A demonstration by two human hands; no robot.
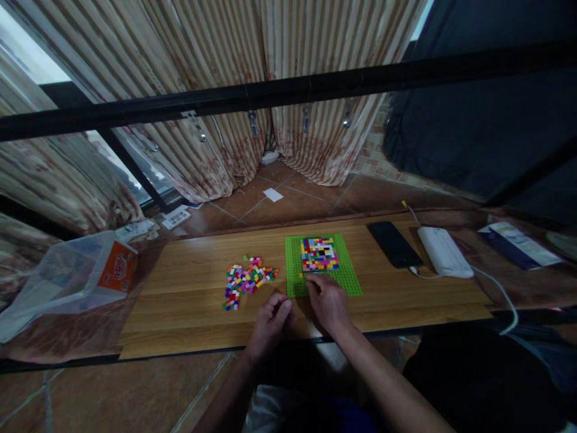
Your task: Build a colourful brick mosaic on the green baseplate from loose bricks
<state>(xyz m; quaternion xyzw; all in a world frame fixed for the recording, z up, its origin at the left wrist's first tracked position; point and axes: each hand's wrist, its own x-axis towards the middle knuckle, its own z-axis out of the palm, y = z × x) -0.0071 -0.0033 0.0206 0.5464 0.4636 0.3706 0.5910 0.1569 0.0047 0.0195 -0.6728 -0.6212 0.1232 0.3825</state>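
A green studded baseplate (347, 276) lies on the wooden tabletop, with a patch of multicoloured toy bricks (321, 255) built up on it. My right hand (330, 300) reaches over the plate's front part, its thumb and fingers closed near the front left of the built bricks. Whatever is between those fingertips is too small to make out. Just left of the plate's front edge, my left hand (270, 322) hovers by the table edge with fingers curled and thumb pressed in; its contents are hidden. A loose heap of small coloured bricks (246, 279) spreads left of the plate.
Right of the plate lie a black phone (394, 243) and a white power bank (445, 252), linked by a white cable. A clear plastic box (76, 270) with an orange label stands at the left end. A black metal bar (279, 90) crosses beyond the table, before striped curtains.
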